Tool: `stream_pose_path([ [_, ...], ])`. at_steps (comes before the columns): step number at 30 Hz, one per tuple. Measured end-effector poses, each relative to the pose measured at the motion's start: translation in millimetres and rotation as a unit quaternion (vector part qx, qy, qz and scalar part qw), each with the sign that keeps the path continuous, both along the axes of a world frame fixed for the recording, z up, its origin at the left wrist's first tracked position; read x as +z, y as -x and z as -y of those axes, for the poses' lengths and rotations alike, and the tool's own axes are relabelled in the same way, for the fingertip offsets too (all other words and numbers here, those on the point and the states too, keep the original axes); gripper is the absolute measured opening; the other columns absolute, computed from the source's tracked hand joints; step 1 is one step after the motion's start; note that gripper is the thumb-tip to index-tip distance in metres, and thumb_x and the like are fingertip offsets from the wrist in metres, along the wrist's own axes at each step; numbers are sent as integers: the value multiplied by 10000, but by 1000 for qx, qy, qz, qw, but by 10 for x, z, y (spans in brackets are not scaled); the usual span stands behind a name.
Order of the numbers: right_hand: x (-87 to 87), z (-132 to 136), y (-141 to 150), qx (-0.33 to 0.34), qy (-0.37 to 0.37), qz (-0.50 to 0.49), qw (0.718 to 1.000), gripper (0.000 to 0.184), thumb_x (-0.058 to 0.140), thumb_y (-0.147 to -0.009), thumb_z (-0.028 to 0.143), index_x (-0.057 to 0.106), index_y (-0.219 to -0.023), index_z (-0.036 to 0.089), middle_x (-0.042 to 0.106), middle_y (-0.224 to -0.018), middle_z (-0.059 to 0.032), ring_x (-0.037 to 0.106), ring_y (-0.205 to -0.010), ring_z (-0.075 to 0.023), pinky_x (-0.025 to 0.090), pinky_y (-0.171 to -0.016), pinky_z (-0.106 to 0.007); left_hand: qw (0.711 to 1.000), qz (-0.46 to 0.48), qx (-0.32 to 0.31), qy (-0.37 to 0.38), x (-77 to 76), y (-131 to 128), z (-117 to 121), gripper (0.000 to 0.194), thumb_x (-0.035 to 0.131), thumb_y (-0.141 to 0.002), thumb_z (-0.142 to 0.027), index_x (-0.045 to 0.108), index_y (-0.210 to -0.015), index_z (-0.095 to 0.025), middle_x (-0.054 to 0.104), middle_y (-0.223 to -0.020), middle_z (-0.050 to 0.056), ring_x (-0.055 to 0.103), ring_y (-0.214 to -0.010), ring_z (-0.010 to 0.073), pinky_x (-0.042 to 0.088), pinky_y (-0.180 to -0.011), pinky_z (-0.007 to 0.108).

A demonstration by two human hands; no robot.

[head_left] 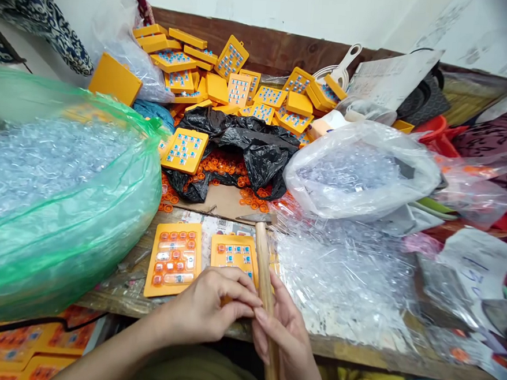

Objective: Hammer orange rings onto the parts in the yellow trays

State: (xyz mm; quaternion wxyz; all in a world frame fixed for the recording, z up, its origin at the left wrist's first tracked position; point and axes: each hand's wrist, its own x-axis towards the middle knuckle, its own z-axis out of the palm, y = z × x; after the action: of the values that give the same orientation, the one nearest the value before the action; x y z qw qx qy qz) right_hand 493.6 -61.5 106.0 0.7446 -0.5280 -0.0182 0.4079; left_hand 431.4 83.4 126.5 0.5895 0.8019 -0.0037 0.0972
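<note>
My left hand is curled at the table's near edge, its fingertips pinched on something small that I cannot make out, over the lower end of an orange tray with blue pieces. My right hand is wrapped round the wooden handle of a hammer, whose metal head points away from me. Left of the hands lies another orange tray filled with orange and clear pieces.
A big green bag of clear plastic pieces fills the left. A clear bag and loose clear pieces lie to the right. A black bag with orange rings and a pile of orange trays sit behind.
</note>
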Motion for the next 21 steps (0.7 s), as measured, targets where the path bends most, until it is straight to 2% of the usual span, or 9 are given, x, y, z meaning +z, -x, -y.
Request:
stream_pose_path([
  [2,-20,4,29,-24,22,24,999,688,748,-749,423,470,-1348,227,558,-567,69,364,-331,-25,296,-316,-126,999,12,36,-30,-24,-10,-63,167,575,-845,-106,738,-885,-110,720,-885,95,682,-819,159,550,-755,232],
  [5,-69,62,24,-82,102,119,984,575,657,-825,469,505,-1340,262,633,-720,21,434,-394,-47,353,-338,-150,975,24,148,-163,-112,-82,-202,203,541,-846,-118,670,-1003,-105,707,-941,118,660,-881,219,540,-818,352],
  [8,-132,207,-58,-68,191,269,941,518,625,-857,426,542,-1339,257,690,-783,-13,524,-458,-96,474,-421,-212,942,-55,185,-274,-180,-196,-319,354,546,-812,-109,560,-1165,-117,685,-949,119,642,-902,264,523,-822,427],
  [10,-168,317,-117,-23,218,390,894,459,611,-869,360,579,-1317,267,728,-978,-60,669,-651,-170,570,-588,-275,932,-106,172,-302,-192,-262,-354,409,535,-808,-98,510,-1214,-139,679,-949,108,643,-904,270,522,-812,430],
  [12,-192,403,-149,30,222,500,837,439,567,-894,283,559,-1333,296,686,-1185,-66,698,-939,-236,577,-778,-319,930,-130,164,-301,-187,-301,-363,413,524,-811,-93,494,-1219,-153,684,-963,102,651,-907,270,523,-808,425],
  [13,-201,431,-153,55,225,539,810,452,536,-910,249,526,-1357,313,667,-1227,-60,683,-1007,-243,565,-823,-324,933,-136,162,-291,-185,-309,-365,416,525,-807,-86,491,-1216,-156,689,-974,99,655,-910,268,524,-811,422],
  [16,-209,460,-145,113,252,594,756,509,464,-944,203,402,-1432,334,706,-1123,-62,721,-858,-207,575,-762,-294,947,-137,157,-243,-193,-299,-377,468,542,-787,-62,468,-1239,-157,709,-1004,87,666,-933,256,522,-842,411],
  [18,-197,449,-140,125,258,604,743,520,450,-953,203,366,-1451,328,722,-1005,-59,716,-727,-179,576,-690,-264,954,-129,162,-216,-212,-284,-392,492,543,-793,-64,448,-1265,-162,718,-1017,79,672,-938,244,522,-854,402],
  [21,-149,415,-127,98,235,601,758,493,464,-949,207,418,-1424,328,718,-974,-55,701,-722,-168,557,-642,-234,957,-125,179,-193,-234,-282,-408,488,549,-798,-74,455,-1266,-175,731,-1002,67,683,-920,231,526,-848,387],
])
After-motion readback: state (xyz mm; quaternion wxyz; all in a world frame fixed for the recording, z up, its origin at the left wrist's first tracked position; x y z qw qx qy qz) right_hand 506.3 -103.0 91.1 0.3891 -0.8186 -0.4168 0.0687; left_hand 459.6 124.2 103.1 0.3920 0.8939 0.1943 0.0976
